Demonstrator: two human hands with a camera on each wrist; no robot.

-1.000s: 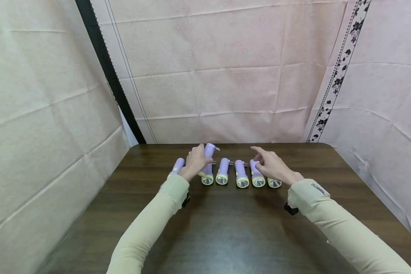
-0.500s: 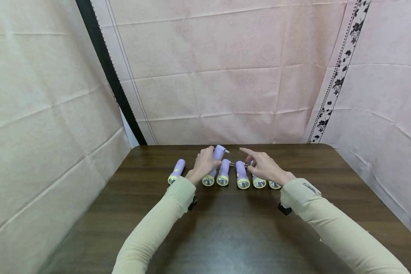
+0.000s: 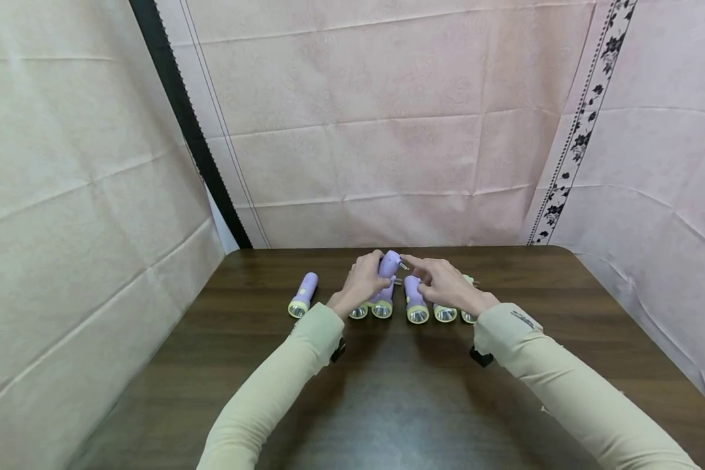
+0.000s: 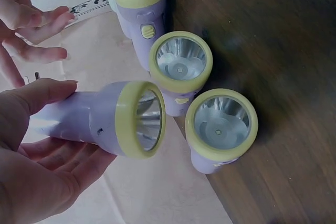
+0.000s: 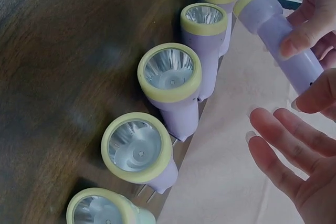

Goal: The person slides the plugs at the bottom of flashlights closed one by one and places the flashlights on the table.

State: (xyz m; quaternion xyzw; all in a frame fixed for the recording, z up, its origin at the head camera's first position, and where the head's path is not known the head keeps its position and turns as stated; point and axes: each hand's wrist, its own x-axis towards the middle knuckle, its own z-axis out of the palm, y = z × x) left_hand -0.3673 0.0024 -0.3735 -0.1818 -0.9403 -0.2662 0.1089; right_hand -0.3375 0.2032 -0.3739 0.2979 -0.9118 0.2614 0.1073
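Note:
My left hand (image 3: 361, 284) grips a lilac flashlight (image 4: 97, 116) with a yellow rim, raised above the table. Two thin metal prongs (image 3: 404, 266) stick out of its tail end, toward the right hand. My right hand (image 3: 446, 284) hovers close by, index finger stretched toward the prongs and the other fingers loosely spread. Whether a fingertip touches the tail I cannot tell. Under the hands stand similar lilac flashlights (image 3: 415, 297) in a row, lens ends toward me; the right hand partly covers some. One at the right end has a pale green body (image 5: 140, 214).
A separate lilac flashlight (image 3: 304, 295) lies left of the others on the dark wooden table (image 3: 382, 405). Prongs (image 5: 149, 193) poke out from some of the row. Pale cloth (image 3: 388, 156) hangs behind the table's far edge and along both sides.
My left hand has carried the flashlight to the right, away from the leftmost one. My right hand has moved left, bringing its index finger near the prongs.

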